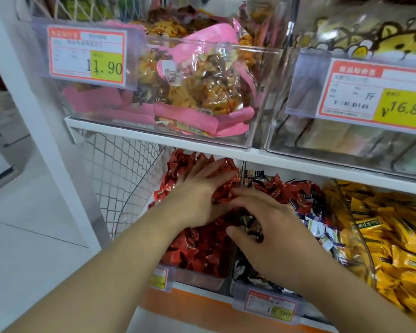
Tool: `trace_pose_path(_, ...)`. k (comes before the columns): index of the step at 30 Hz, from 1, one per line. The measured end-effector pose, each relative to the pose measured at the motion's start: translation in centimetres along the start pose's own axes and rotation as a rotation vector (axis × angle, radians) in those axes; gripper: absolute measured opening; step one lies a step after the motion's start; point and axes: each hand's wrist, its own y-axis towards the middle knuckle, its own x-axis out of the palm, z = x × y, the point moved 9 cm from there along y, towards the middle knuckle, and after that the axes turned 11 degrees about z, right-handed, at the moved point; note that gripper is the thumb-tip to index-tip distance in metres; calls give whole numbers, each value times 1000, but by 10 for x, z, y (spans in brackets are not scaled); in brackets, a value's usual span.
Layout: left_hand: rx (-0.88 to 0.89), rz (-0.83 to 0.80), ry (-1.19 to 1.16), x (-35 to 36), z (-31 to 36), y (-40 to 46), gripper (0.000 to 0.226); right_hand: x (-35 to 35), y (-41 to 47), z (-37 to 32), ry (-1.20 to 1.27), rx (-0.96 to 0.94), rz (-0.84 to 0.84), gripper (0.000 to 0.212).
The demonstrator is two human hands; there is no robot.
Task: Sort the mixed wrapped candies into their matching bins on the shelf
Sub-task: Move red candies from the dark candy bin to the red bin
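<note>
The red wrapped candies (197,246) fill the left-hand clear bin (197,276) on the lower shelf, shiny crinkled foil heaped well above its front wall. More red ones (283,188) lie on top of the mixed dark and white candies (322,230) in the middle bin (250,288), so that bin is not yet sorted.

Your left hand (197,198) lies over the red heap with fingers nearly straight, reaching toward the divider between the two bins, pressing on a small bunch of red wrappers rather than clearly gripping them. Your right hand (274,227) sits over the middle bin with fingers curled down into the dark wrappers; whether it has hold of one, you cannot tell from here.

The risk is spillage: the red heap is high and the foil is slippery, so a sweeping push could send candies over the front wall or back across the divider. A raking grab with the right hand could also carry dark pieces along with red ones.

Just to the right, the yellow packets (380,236) fill their own bin, and above sit the pink-wrapped snacks (202,92) behind a price tag (87,56).
</note>
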Motion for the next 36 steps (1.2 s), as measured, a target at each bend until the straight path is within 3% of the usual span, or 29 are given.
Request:
trace_pose_path(4,-51,-96,74,26,-6,-1,70,0,1,3,-5,-6,-12,45)
trace_pose_path(10,-26,-141,161,5,-26,-24,47,-2,2,2,6,-6,-26,44)
trace_pose_path(19,-42,-415,196,-8,-23,-75,51,-4,-1,0,22,42,-63,41)
trace_pose_path(24,-74,-504,79,-11,-14,-85,52,-4,0,1,27,38,-59,41)
trace_pose_path(29,-96,-377,-65,-24,-2,-67,62,-4,2,3,24,35,-65,44)
trace_pose_path(34,-18,-21,89,-25,-6,0,65,-3,3,4,20,12,-40,45)
trace_pose_path(36,-90,-76,143,-6,-20,18,70,-3,3,4,36,6,-32,43)
